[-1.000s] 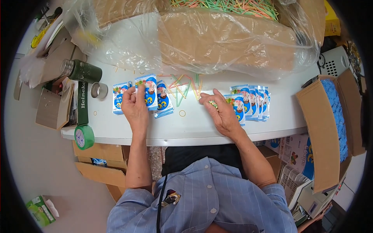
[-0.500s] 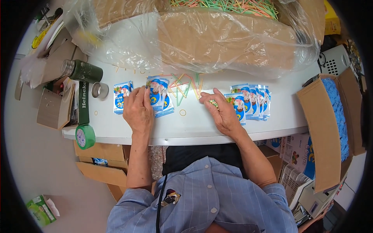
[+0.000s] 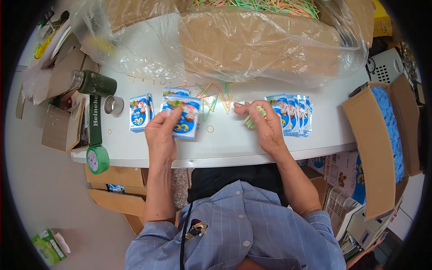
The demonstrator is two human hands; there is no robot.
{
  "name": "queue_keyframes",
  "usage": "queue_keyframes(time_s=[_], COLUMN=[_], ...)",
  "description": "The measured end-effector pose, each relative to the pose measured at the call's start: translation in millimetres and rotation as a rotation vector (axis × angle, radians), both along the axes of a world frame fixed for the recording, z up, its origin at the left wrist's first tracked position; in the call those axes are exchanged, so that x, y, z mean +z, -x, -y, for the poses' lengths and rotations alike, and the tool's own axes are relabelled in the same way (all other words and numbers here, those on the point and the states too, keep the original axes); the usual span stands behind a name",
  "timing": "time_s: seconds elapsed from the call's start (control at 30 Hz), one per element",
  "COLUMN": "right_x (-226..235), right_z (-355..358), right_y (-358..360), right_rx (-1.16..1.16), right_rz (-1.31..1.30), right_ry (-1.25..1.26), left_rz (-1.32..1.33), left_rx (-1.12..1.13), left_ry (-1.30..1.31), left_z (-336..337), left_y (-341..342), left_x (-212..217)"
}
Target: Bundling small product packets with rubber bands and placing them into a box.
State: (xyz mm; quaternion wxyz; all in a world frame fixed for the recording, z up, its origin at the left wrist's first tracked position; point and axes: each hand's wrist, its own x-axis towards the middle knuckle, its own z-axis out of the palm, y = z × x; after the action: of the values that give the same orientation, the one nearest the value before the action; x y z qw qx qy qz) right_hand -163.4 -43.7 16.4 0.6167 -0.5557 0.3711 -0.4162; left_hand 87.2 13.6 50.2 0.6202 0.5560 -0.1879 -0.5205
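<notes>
Between thumb and fingers, my left hand [image 3: 162, 132] grips a blue-and-white printed packet [image 3: 186, 118] lifted over the white table. My right hand [image 3: 269, 128] is closed around a bundle of thin pastel sticks [image 3: 255, 118], yellow, green and pink. Just past the lifted packet lie more packets of the same kind [image 3: 174, 91], partly covered by it. A small stack of packets [image 3: 140, 112] rests left of my left hand. To the right of my right hand, several packets [image 3: 294, 114] are fanned in an overlapping row. Loose sticks [image 3: 218, 96] are scattered between the hands.
A plastic-lined carton [image 3: 261, 45] full of sticks spans the table's back. At left stand a green flask [image 3: 93, 83], a metal cup [image 3: 113, 105] and green tape [image 3: 97, 159]. A carton with blue contents [image 3: 388, 135] is at right. One rubber band [image 3: 210, 129] lies near the front.
My left hand has picked a packet off the middle pile and brought it nearer. The right hand has turned, its stick bundle now showing lengthwise, and has drawn away from the packet row's left end.
</notes>
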Motion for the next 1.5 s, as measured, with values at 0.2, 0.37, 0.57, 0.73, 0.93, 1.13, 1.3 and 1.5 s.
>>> queue_keyframes(time_s=[0.2, 0.37, 0.57, 0.73, 0.93, 1.13, 1.3, 1.5], right_x=[28.0, 31.9, 43.2, 47.0, 37.9, 30.7, 22.3, 35.0], right_z=[-7.2, -1.0, 0.6, -2.9, -12.8, -13.0, -12.5, -11.3], right_y=[2.4, 7.9, -1.2, -5.6, -7.0, -4.4, -12.2, 3.9], right_rx=[-0.097, -0.141, -0.158, -0.142, -0.08, 0.07, -0.035, 0.196], right_rz=[0.474, 0.622, 0.737, 0.735, 0.541, 0.295, 0.416, -0.081], right_ry=[-0.211, -0.168, -0.084, -0.074, -0.059, -0.135, -0.192, 0.188], left_rz=[0.129, 0.387, 0.47, 0.412, 0.432, 0.349, 0.093, 0.019], left_rx=[-0.235, -0.301, -0.448, -0.514, -0.481, -0.421, -0.338, -0.273], left_ry=[0.026, 0.062, 0.275, 0.273, 0.227, 0.175, 0.186, 0.215], left_z=[-9.3, -17.2, -16.3, -20.3, -21.5, -20.9, -21.0, -23.3], left_y=[45.5, 69.2, 75.6, 76.7, 80.7, 85.3, 93.4, 93.8], left_x=[-10.9, -15.6, -19.3, -21.9, -19.0, -18.3, -24.2, -35.4])
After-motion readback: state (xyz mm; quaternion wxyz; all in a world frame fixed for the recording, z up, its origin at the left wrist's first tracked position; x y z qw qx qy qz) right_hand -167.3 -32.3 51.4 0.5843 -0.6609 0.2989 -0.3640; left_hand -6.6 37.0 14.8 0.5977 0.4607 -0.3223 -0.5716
